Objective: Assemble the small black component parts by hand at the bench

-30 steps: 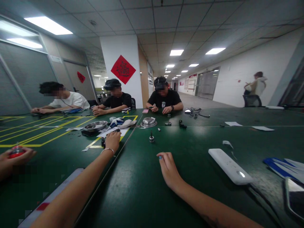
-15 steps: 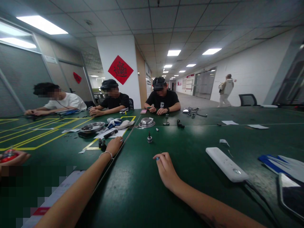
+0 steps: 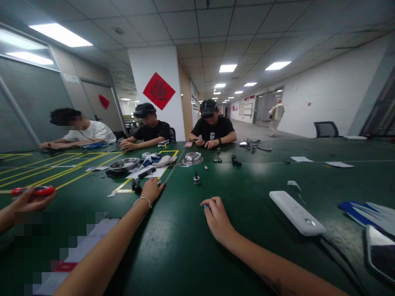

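My left hand (image 3: 152, 189), with a bracelet at the wrist, is low over the green table beside a seam. Its fingers are curled down, with a small glint among them; what they hold, if anything, I cannot make out. Just left of it stand small black cylindrical parts (image 3: 136, 187). My right hand (image 3: 218, 220) is to the right of the seam with fingers bent together and a blue spot near a fingertip. A tiny dark tip shows above them, too small to name. Beyond both hands stands a small metal part with an upright stem (image 3: 196, 179).
A steel bowl (image 3: 125, 164), gloves (image 3: 151, 158) and an upturned metal dish (image 3: 193, 158) lie farther back. To the right are a white power strip (image 3: 296, 213) and a phone (image 3: 382, 255). At left another person's hand (image 3: 33, 201) holds a red tool (image 3: 43, 190). Several people sit opposite.
The other person's hand at left has come further into view with the red tool. The view has shifted slightly; my hands have hardly moved. A walking person in the background is farther away.
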Available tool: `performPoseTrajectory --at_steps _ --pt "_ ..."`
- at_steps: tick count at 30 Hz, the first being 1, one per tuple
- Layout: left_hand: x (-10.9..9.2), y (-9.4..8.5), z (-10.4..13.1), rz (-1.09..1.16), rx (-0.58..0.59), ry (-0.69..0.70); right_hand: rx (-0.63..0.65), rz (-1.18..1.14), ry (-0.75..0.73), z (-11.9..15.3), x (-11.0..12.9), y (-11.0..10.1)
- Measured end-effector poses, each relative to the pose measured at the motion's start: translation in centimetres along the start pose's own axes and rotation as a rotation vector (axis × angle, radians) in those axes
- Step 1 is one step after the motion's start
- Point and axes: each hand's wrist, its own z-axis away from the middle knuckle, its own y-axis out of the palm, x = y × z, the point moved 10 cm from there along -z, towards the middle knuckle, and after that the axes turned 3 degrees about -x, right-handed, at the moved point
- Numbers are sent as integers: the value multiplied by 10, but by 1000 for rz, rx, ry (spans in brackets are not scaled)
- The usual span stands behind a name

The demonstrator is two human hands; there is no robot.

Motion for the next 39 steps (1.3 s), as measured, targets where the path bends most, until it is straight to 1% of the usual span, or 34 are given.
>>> performPoseTrajectory --at_steps 6,16,18,20,24,30,34,36,39 --pt "-2 -2 2 7 -18 -4 24 16 14 1 1 -1" --pt "-6 -5 8 70 31 27 44 37 13 2 6 -1" --pt "-10 -5 9 94 30 55 40 39 4 2 7 -2" --pt "-18 -6 11 119 28 103 40 43 -7 2 9 -2" --pt "-43 -7 20 155 25 187 46 61 -22 3 9 0" --pt "-92 -13 47 204 23 253 35 137 -73 3 9 2" --pt "-130 -23 78 269 57 327 -10 242 -30 4 6 2" --pt "-149 -31 97 326 75 367 -47 334 1 5 5 1" --pt "-177 -44 126 429 117 467 -68 443 -12 7 7 2"
